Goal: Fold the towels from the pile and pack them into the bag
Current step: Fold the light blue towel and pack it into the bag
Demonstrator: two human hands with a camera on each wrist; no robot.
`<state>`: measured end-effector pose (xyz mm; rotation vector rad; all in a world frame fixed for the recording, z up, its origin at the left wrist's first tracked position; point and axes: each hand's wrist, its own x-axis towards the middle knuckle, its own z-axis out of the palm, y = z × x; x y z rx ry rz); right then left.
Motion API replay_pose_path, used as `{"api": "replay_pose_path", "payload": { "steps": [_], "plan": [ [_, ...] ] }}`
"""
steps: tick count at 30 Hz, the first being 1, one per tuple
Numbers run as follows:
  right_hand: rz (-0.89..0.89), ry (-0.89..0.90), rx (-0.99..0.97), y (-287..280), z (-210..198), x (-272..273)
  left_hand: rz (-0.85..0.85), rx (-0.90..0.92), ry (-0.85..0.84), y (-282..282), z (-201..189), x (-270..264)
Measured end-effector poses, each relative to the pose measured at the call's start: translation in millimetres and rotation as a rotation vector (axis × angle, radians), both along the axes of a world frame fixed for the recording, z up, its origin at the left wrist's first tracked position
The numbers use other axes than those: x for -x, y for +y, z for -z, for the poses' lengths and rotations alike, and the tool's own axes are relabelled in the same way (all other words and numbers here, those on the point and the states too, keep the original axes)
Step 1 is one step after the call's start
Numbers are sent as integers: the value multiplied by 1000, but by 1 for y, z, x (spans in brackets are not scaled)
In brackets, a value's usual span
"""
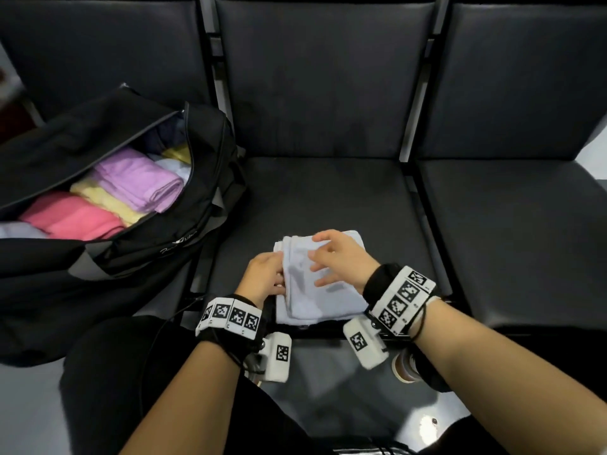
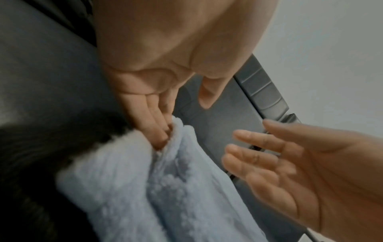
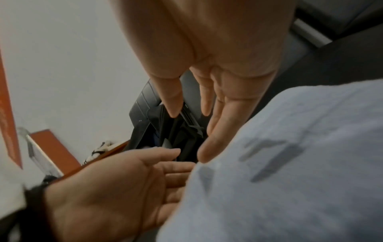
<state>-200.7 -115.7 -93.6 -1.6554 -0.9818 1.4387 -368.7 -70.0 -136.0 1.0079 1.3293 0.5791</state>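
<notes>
A folded light blue towel lies at the front of the middle black seat. My left hand is at the towel's left edge, its straight fingers slid into the fold and the thumb held apart. Over the towel's top, my right hand spreads its straight fingers; whether they touch the cloth I cannot tell. An open black bag stands on the left seat, holding folded pink, yellow and purple towels.
The right seat of the row is bare. Seat backs rise behind all three seats. My black-clad knee is below the bag, and a shoe shows on the floor under my right wrist.
</notes>
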Motion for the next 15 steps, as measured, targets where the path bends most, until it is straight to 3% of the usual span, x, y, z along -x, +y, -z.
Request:
{"api": "replay_pose_path", "payload": {
  "steps": [10,15],
  "plan": [
    [-137,-355,-162,-35,28,-43,236,-343,353,-11,17,-11],
    [-186,-442,-278,-43,32,-45,134,-392,300,-6,13,-6]
  ]
}}
